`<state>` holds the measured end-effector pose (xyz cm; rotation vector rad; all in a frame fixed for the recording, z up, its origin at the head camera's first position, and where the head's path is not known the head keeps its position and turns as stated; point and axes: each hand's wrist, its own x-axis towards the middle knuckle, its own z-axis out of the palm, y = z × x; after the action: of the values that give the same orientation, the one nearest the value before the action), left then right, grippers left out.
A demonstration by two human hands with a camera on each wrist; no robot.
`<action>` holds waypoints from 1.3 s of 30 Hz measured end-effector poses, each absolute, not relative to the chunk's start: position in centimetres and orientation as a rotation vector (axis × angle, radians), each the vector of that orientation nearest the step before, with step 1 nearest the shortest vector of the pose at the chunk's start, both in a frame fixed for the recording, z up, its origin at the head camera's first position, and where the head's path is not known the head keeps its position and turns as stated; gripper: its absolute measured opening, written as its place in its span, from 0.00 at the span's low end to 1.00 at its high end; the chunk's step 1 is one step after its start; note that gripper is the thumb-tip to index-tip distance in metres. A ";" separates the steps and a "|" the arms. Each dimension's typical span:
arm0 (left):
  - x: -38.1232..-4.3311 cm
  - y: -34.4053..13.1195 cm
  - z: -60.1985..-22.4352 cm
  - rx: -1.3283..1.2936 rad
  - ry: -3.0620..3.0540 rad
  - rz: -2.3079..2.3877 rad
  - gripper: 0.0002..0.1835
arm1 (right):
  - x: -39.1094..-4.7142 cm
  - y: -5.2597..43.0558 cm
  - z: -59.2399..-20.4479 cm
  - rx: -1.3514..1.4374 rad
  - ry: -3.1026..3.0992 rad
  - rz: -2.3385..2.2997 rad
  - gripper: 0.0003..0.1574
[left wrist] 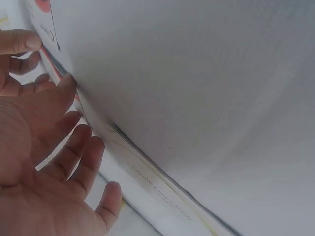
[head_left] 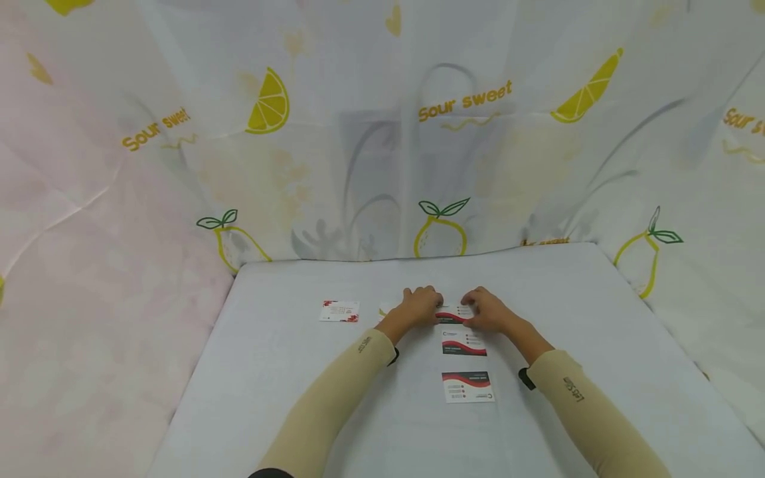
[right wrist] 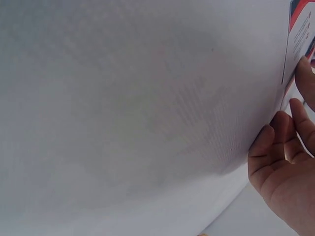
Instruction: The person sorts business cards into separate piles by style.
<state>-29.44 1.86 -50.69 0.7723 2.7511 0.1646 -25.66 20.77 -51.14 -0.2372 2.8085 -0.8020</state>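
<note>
In the head view a business card [head_left: 452, 315] with a red and black wave lies between the two hands. My left hand [head_left: 423, 307] holds its left end, thumb at the near edge and bent fingers at the far side. At the right end my right hand [head_left: 489, 312] grips the same card between thumb and fingers. The left wrist view shows the left thumb [left wrist: 64, 93] right at the card's edge. Only part of the right hand [right wrist: 290, 162] appears in the right wrist view, fingertips along the table surface.
Two matching cards lie nearer in a column, one in the middle [head_left: 464, 344] and one turned around [head_left: 468, 388]. A white card with red flowers [head_left: 339, 311] is at the left. A gold-lined card [left wrist: 157, 184] is partly behind the left forearm. The white table [head_left: 269, 398] meets a lemon-print curtain [head_left: 370, 166].
</note>
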 end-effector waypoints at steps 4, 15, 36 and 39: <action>-29.5 1.8 -50.7 0.762 2.744 0.177 0.23 | -25.7 20.7 -51.1 -0.231 2.802 -0.804 0.28; -29.4 2.1 -50.4 0.787 2.760 0.124 0.21 | -25.9 20.8 -51.4 -0.240 2.801 -0.806 0.28; -29.4 2.3 -50.1 0.777 2.745 0.163 0.20 | -25.9 20.9 -51.2 -0.246 2.783 -0.801 0.28; -29.2 2.3 -49.9 0.784 2.740 0.152 0.20 | -26.0 20.9 -51.2 -0.236 2.775 -0.805 0.28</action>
<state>-29.23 2.32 -49.93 0.7838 2.7403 0.1516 -25.97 20.89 -51.22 -0.2360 2.7749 -0.8052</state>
